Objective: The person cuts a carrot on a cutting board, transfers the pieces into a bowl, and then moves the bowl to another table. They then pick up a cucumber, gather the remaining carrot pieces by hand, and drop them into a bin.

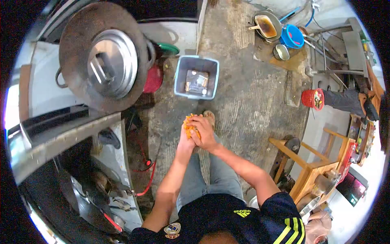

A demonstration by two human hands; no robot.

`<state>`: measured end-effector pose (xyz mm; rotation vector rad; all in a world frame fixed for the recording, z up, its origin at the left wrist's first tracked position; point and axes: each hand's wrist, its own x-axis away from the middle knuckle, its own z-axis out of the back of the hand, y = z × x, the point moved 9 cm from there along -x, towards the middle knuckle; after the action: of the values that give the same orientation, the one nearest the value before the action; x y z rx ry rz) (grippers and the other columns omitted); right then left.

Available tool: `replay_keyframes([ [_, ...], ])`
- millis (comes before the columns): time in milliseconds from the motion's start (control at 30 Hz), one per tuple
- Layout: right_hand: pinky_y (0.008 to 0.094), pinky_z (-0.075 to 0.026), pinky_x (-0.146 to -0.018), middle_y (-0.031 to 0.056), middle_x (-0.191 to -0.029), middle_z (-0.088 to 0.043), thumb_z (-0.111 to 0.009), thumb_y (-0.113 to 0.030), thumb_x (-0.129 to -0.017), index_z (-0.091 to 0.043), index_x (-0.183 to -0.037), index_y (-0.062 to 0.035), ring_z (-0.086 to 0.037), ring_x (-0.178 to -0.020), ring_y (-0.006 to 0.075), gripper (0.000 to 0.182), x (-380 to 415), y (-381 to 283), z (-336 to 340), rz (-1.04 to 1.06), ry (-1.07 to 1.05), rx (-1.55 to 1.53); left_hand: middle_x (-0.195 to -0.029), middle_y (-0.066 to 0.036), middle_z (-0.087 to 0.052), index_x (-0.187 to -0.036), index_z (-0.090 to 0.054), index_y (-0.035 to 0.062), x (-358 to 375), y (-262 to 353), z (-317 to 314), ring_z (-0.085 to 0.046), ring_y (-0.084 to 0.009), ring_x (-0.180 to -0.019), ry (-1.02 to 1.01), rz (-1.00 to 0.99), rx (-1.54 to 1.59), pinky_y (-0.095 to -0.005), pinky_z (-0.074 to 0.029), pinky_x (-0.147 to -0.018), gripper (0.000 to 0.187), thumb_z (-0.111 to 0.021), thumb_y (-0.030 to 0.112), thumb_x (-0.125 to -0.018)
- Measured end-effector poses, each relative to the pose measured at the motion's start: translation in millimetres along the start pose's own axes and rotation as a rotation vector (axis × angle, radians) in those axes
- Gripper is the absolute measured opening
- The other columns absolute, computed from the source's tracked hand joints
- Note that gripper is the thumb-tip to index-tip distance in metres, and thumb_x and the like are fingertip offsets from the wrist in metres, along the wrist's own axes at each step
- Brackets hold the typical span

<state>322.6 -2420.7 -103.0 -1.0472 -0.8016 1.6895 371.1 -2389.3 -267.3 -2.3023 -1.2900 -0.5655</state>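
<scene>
Both my hands are pressed together in front of my body, around a bundle of small orange pieces (190,129). My left hand (186,138) lies on the left side of the bundle in the picture, and my right hand (202,129) is laid over it with bent fingers. What the pieces are is too small to tell. Just beyond my hands a grey square bin (196,97) with a light blue rim stands on the floor, with dark and whitish things at its bottom.
At the upper left is a large wok (75,40) under a metal lid (122,61). Pans (266,26) and a blue bucket (291,36) stand at the upper right. A red basket (313,99) and wooden stool (315,167) are at the right, near another person's legs (343,101).
</scene>
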Motion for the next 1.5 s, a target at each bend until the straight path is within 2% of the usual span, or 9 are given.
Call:
replay_keyframes([
  [400, 0.0459, -0.047, -0.071, 0.0234, -0.084, -0.06, -0.056, -0.017, -0.084, -0.06, -0.088, 0.0016, -0.058, -0.082, 0.0411, 0.02, -95, 301, -28, -0.36, 0.072, 0.083, -0.111, -0.007, -0.062, -0.116, -0.056, 0.014, -226, 105, 73, -0.061, -0.0268, -0.098, 0.317, 0.068, -0.297, -0.0434, -0.052, -0.083, 0.033, -0.04, 0.033, -0.093],
  [567, 0.0465, -0.048, -0.063, 0.0236, -0.075, -0.061, -0.055, -0.015, -0.08, -0.06, -0.079, -0.0009, -0.062, -0.073, 0.0386, 0.016, -115, 280, 3, -0.678, 0.067, 0.165, -0.127, -0.008, -0.052, -0.125, -0.052, 0.017, -228, 123, 79, -0.051, -0.0244, -0.114, 0.358, -0.039, -0.54, -0.0453, -0.047, -0.087, 0.038, -0.04, 0.036, -0.094],
  [633, 0.0468, -0.049, -0.069, 0.0216, -0.081, -0.063, -0.054, -0.017, -0.081, -0.057, -0.11, -0.0042, -0.062, -0.08, 0.0363, 0.033, -110, 303, -22, -0.742, -0.033, 0.209, -0.126, -0.008, -0.052, -0.126, -0.051, 0.0131, -214, 110, 49, -0.051, -0.0279, -0.114, 0.646, -0.164, -0.518, -0.0488, -0.041, -0.096, 0.043, -0.035, 0.04, -0.096],
  [700, 0.0515, -0.044, -0.079, 0.0187, -0.084, -0.063, -0.054, -0.018, -0.085, -0.059, -0.106, -0.0071, -0.06, -0.088, 0.037, 0.025, -127, 234, 6, -0.187, 0.434, 0.366, -0.123, -0.008, -0.055, -0.125, -0.05, 0.0102, -217, 94, 21, -0.053, -0.0281, -0.112, 0.492, -0.113, -0.448, -0.0483, -0.04, -0.099, 0.046, -0.033, 0.042, -0.097],
  [800, 0.0509, -0.043, -0.083, 0.0195, -0.087, -0.06, -0.053, -0.013, -0.078, -0.06, -0.106, -0.0014, -0.055, -0.095, 0.039, 0.031, -109, 259, -52, -0.208, 0.098, -0.077, -0.112, -0.011, -0.06, -0.126, -0.047, 0.005, -205, 85, -10, -0.058, -0.0254, -0.104, 0.333, 0.003, -0.39, -0.0435, -0.044, -0.096, 0.048, -0.033, 0.042, -0.098],
  [900, 0.0507, -0.044, -0.081, 0.022, -0.086, -0.059, -0.055, -0.013, -0.076, -0.062, -0.103, -0.0004, -0.055, -0.092, 0.0409, 0.03, -86, 250, 17, -0.355, 0.122, 0.441, -0.114, -0.011, -0.058, -0.124, -0.048, 0.0082, -192, 94, -16, -0.055, -0.0246, -0.109, 0.456, -0.09, -0.497, -0.0427, -0.041, -0.097, 0.042, -0.044, 0.038, -0.094],
  [967, 0.0535, -0.042, -0.081, 0.0232, -0.095, -0.06, -0.061, -0.017, -0.074, -0.057, -0.113, -0.0021, -0.055, -0.096, 0.0405, 0.042, -34, 302, 37, -0.82, 0.297, 0.252, -0.116, -0.01, -0.057, -0.122, -0.05, 0.0118, -167, 104, -18, -0.051, -0.0239, -0.115, 0.616, -0.196, -0.616, -0.0422, -0.037, -0.1, 0.038, -0.055, 0.034, -0.091],
  [1200, 0.0376, -0.049, -0.082, 0.0187, -0.096, -0.064, -0.057, -0.028, -0.082, -0.045, -0.128, -0.0064, -0.063, -0.094, 0.031, 0.053, 116, 237, 91, -0.457, 0.187, 0.583, -0.1, -0.004, -0.057, -0.116, -0.05, 0.017, -132, 107, -33, -0.051, -0.0195, -0.106, 0.347, -0.273, -1.165, -0.0377, -0.045, -0.083, 0.035, -0.062, 0.018, -0.084],
  [1500, 0.0419, -0.048, -0.067, 0.0171, -0.076, -0.066, -0.058, -0.024, -0.074, -0.069, -0.084, -0.0052, -0.063, -0.071, 0.0326, 0.025, 686, 64, 106, -1.825, 0.465, 0.271, -0.091, -0.007, -0.056, -0.116, -0.05, 0.0065, -20, 166, 126, -0.053, -0.0155, -0.081, 0.431, -0.046, -1.096, -0.0345, -0.045, -0.088, 0.031, -0.058, 0.007, -0.086],
])
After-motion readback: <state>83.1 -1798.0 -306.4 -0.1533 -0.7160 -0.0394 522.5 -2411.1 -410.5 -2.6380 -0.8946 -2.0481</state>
